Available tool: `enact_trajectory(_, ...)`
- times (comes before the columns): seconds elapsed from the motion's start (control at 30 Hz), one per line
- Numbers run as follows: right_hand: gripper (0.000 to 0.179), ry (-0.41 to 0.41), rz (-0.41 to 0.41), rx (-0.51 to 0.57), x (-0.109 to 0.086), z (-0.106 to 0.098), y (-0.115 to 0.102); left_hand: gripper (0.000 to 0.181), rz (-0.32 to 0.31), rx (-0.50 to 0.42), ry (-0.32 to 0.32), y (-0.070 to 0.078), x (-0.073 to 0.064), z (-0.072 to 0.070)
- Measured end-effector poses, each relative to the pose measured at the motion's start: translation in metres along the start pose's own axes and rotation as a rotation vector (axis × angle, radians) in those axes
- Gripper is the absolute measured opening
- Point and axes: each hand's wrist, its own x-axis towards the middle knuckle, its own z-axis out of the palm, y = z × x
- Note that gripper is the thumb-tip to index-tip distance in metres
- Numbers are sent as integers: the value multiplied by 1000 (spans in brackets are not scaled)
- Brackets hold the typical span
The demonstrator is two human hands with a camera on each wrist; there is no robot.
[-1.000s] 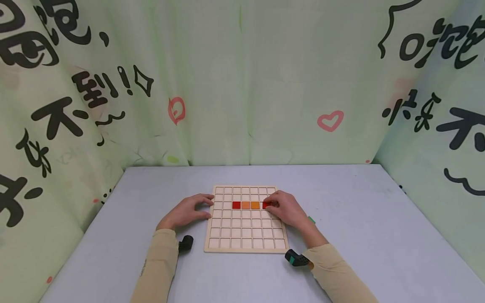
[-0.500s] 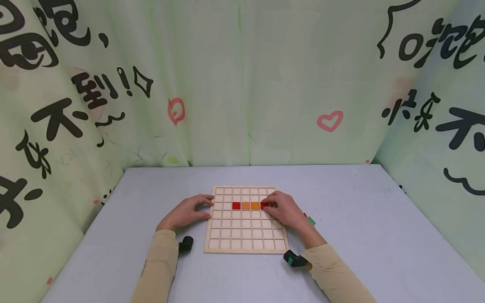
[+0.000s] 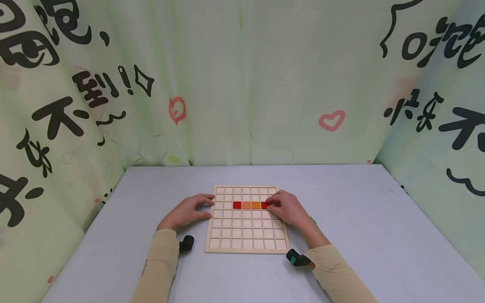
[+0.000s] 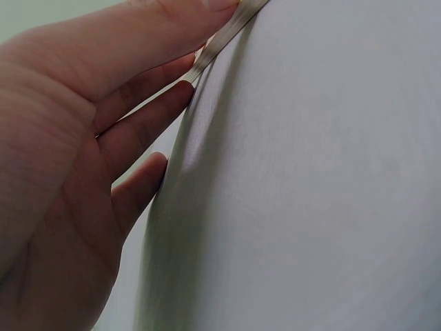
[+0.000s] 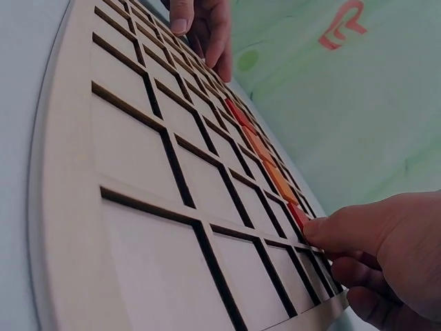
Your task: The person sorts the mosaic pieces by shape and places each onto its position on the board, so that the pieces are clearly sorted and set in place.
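Observation:
A light wooden grid board point(image 3: 231, 251) lies on the table, with a row of coloured square tiles in its cells. From left to right they are a red tile point(image 3: 237, 205), an orange tile point(image 3: 246, 205), a lighter orange tile point(image 3: 255, 205) and another red tile point(image 3: 264, 205). My right hand point(image 3: 289, 209) has thumb and fingertips at that last red tile; the right wrist view shows the thumb point(image 5: 344, 229) on its end, while the index fingertip is hidden. Fingers spread apart, my left hand point(image 3: 187, 211) touches the board's left edge.
Partly hidden behind the right forearm, a green piece point(image 3: 313, 220) lies on the white table point(image 3: 356, 210). Printed curtains point(image 3: 284, 84) hang behind the table and along its sides. Black wrist cameras point(image 3: 298, 258) sit near the board's front corners.
The right red tile has shifted slightly left, up against the lighter orange tile, with my right fingers still at it. My left hand has stayed at the board's edge.

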Motion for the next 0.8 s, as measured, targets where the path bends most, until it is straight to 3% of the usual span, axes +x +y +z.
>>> enact_trajectory(0.8,19,3,5,14,0,5,1,34,-11,9,-1,0,-1,0)
